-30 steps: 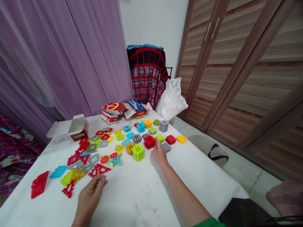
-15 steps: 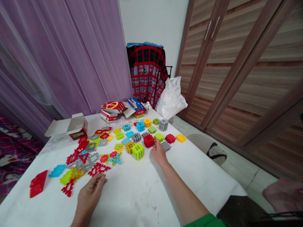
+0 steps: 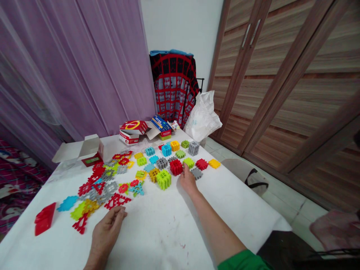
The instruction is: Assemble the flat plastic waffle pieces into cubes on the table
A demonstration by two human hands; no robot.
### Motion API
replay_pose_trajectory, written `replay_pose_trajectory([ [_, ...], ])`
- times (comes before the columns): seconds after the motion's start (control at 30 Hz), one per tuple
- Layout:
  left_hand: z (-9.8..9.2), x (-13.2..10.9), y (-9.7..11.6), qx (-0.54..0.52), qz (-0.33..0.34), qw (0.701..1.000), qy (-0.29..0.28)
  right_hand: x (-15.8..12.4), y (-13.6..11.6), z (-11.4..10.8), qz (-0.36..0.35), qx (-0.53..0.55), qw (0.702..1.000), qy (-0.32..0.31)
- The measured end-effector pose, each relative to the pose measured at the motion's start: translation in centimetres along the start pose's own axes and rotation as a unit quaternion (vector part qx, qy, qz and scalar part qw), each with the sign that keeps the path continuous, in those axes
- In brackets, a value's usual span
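Note:
My right hand [image 3: 188,179] reaches over the table with its fingers pointing forward. The fingertips lie between a red block of stacked notched pieces [image 3: 176,167] and a flat lime notched tile [image 3: 188,162], close against both; whether they touch either is unclear. Behind the hand's right side lies a grey notched tile [image 3: 197,173]. My left hand [image 3: 108,227] rests on the near part of the table, its fingers curled together and nothing visible in them. Just beyond it are red triangular pieces [image 3: 116,200]. A lime block [image 3: 163,179] stands between the hands, farther back.
Loose gear-edged plastic pieces [image 3: 108,190] overlap on the left of the white-covered table [image 3: 157,232]. A red piece [image 3: 45,219] lies near the left edge. Opened cardboard boxes [image 3: 94,152] stand at the back. A white bag [image 3: 204,118] is beyond the far right corner.
The view has shifted very slightly. Both hands and the pieces keep their places.

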State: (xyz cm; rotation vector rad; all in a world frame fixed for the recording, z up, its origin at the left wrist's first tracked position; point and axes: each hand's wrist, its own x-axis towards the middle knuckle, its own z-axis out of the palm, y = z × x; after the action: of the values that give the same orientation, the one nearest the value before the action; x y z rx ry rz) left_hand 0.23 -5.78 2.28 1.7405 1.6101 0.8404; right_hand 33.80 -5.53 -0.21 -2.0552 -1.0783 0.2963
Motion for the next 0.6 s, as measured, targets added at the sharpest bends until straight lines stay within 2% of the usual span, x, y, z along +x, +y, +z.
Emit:
replay_pose_trajectory([
  [0.3, 0.0, -0.1, 0.3, -0.018, -0.007, 1.0, 0.004, -2.0, -1.0, 0.4, -0.062, -0.033, 0.995, 0.066],
  [0.6, 0.0, -0.1, -0.4, -0.015, 0.004, 1.0, 0.005, -1.2, -1.5, 1.1, -0.063, -0.079, 0.99, 0.1],
])
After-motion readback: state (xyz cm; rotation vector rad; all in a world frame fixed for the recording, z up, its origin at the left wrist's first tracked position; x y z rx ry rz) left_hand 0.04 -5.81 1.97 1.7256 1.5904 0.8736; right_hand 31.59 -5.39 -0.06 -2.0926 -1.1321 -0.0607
